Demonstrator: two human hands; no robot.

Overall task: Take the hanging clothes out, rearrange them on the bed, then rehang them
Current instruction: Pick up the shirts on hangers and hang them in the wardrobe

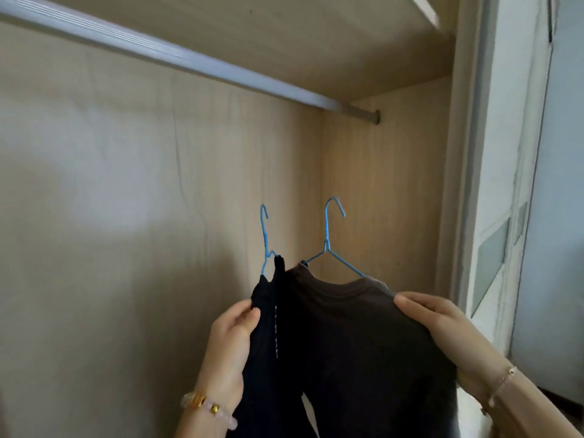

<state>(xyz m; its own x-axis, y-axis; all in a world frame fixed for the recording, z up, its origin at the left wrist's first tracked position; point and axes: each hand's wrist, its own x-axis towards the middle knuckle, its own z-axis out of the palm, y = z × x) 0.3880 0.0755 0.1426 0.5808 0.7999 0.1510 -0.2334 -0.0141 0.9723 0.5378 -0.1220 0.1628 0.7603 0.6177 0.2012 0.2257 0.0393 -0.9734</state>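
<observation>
Left hand (235, 330) pinching the black garment (268, 343), right hand (442, 320) gripping the brown shirt (363, 343), both below the rail (221, 71); hooks could miss it and drop.

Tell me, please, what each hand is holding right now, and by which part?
The left hand pinches the black garment near its top edge; the right hand grips the brown shirt at its shoulder. Both garments are on blue hangers.

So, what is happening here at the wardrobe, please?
A person stands at an open wooden wardrobe and holds up two garments on thin blue wire hangers. The left hand grips a black garment on one hanger; the right hand holds the shoulder of a dark brown shirt on the other hanger. Both hooks are below the white metal rail, which is bare in this view.
</observation>
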